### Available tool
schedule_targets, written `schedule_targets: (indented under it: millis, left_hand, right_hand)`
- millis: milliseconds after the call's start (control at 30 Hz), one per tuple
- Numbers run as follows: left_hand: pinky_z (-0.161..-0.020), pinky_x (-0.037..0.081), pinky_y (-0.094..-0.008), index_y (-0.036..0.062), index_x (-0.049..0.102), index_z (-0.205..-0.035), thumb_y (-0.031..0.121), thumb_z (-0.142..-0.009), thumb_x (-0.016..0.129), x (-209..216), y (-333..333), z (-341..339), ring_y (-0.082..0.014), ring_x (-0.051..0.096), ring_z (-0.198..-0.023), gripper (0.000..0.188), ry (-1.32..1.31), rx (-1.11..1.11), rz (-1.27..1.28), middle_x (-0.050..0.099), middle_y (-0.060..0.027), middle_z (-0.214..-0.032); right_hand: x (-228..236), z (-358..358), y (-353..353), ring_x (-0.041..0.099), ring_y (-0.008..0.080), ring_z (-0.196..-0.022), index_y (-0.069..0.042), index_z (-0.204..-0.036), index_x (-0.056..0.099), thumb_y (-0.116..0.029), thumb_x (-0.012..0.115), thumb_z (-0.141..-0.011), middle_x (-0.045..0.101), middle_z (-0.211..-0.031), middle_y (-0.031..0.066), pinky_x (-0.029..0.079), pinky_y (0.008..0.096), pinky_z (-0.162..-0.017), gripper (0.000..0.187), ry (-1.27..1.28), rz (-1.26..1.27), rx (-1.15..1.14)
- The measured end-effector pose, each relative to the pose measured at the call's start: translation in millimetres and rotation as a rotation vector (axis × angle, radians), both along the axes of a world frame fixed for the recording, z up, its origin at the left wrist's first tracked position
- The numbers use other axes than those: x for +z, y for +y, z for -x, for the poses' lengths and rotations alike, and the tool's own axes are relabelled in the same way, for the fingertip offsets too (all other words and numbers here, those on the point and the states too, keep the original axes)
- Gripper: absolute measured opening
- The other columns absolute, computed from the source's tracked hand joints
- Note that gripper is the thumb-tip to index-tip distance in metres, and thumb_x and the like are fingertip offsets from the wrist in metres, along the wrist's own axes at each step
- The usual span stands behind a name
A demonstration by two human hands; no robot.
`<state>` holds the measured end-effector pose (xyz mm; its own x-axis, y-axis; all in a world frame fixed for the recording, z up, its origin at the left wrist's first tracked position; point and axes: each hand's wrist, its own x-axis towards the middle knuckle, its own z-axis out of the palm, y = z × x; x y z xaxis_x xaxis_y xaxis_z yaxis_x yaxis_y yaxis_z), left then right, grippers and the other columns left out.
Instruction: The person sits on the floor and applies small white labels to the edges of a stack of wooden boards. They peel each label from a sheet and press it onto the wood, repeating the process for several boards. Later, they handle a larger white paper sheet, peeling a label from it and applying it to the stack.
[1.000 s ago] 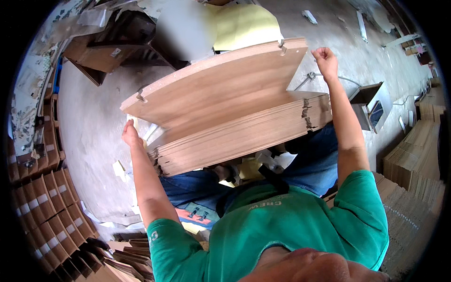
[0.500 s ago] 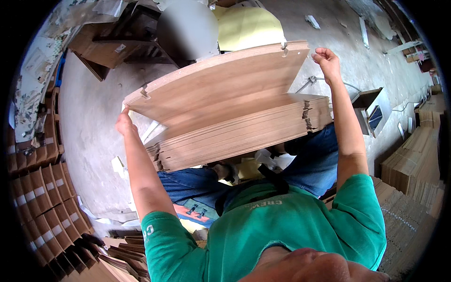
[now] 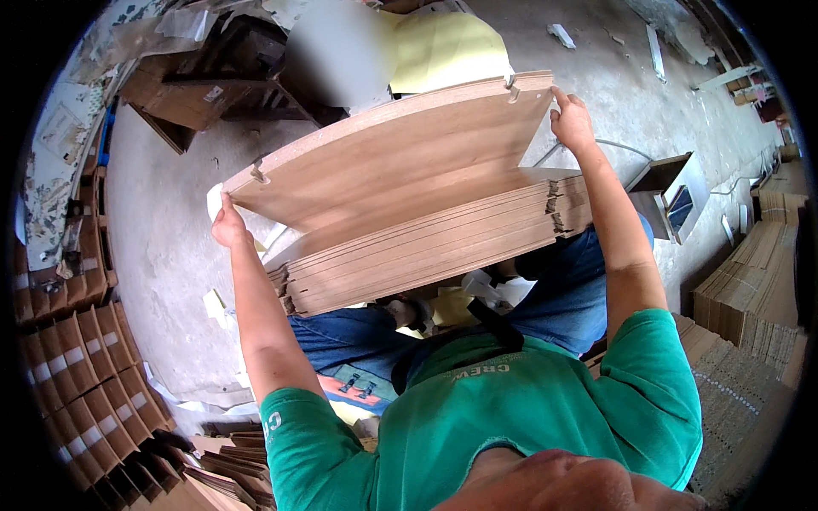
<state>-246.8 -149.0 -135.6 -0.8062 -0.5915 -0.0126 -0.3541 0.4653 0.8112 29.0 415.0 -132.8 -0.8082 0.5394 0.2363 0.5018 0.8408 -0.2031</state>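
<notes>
A light brown wooden board (image 3: 383,157) with notches along its upper edge stands tilted on its long side. It rises behind a stack of similar notched boards (image 3: 426,255) that lies across my knees' side of the floor. My left hand (image 3: 230,226) is closed on the board's left end, thumb up by the corner. At the opposite end, my right hand (image 3: 573,125) grips the upper right corner, index finger along the edge. The fingers behind the board are partly hidden.
Slotted brown racks (image 3: 85,366) stand at the left. Stacks of boards (image 3: 741,272) fill the right side, near an open metal box (image 3: 669,192). A yellow sheet (image 3: 447,51) lies beyond the board, beside dark wooden furniture parts (image 3: 221,77). Scraps litter the grey floor.
My right hand has come inward and down, from just off the board's right end onto its corner. My left hand keeps its hold, and the board has shifted slightly left.
</notes>
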Motion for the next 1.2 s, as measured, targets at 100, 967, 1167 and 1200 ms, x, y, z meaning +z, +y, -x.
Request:
schedule_targets:
  millis: [100,967,1167,1200]
  left_hand:
    - [-0.075,0.044,-0.0327,-0.0035,0.066,-0.087,0.043,-0.068,0.070,-3.5,-1.6,-7.6,-0.0202,0.059,-0.080,0.050,0.031,-0.020,-0.044,0.065,-0.0131,-0.085]
    - [-0.066,0.039,-0.0335,-0.0055,0.058,-0.104,0.063,-0.065,0.062,11.1,-43.8,28.1,-0.0239,0.052,-0.087,0.079,-0.270,-0.251,-0.167,0.059,-0.0110,-0.106]
    - [-0.054,0.035,-0.0296,-0.0019,0.060,-0.101,0.058,-0.068,0.064,19.7,-33.2,18.9,-0.0212,0.050,-0.081,0.069,-0.301,-0.282,-0.200,0.060,-0.0078,-0.100]
    - [-0.052,0.034,-0.0286,-0.0014,0.061,-0.099,0.057,-0.068,0.065,16.6,-33.3,17.9,-0.0206,0.050,-0.081,0.066,-0.317,-0.284,-0.211,0.060,-0.0083,-0.099]
  right_hand:
    - [3.6,-3.5,-4.3,0.053,0.0340,-0.090,-0.010,-0.121,0.046,-0.006,0.052,-0.073,0.056,-0.092,0.0174,0.045,0.0402,-0.079,0.048,-0.044,-0.126,0.048]
    - [10.2,35.3,-0.2,0.055,0.0138,-0.076,0.001,-0.094,0.050,0.011,0.057,-0.067,0.054,-0.085,0.0059,0.049,0.0257,-0.071,0.030,0.495,0.938,-0.127]
    - [11.6,7.5,-10.4,0.055,0.0124,-0.075,0.000,-0.092,0.050,0.009,0.060,-0.066,0.054,-0.082,0.0038,0.049,0.0248,-0.069,0.029,0.406,1.073,-0.185]
    - [9.6,8.5,-7.2,0.055,0.0125,-0.076,0.001,-0.092,0.050,0.008,0.060,-0.065,0.054,-0.082,0.0036,0.049,0.0249,-0.068,0.029,0.481,1.055,-0.169]
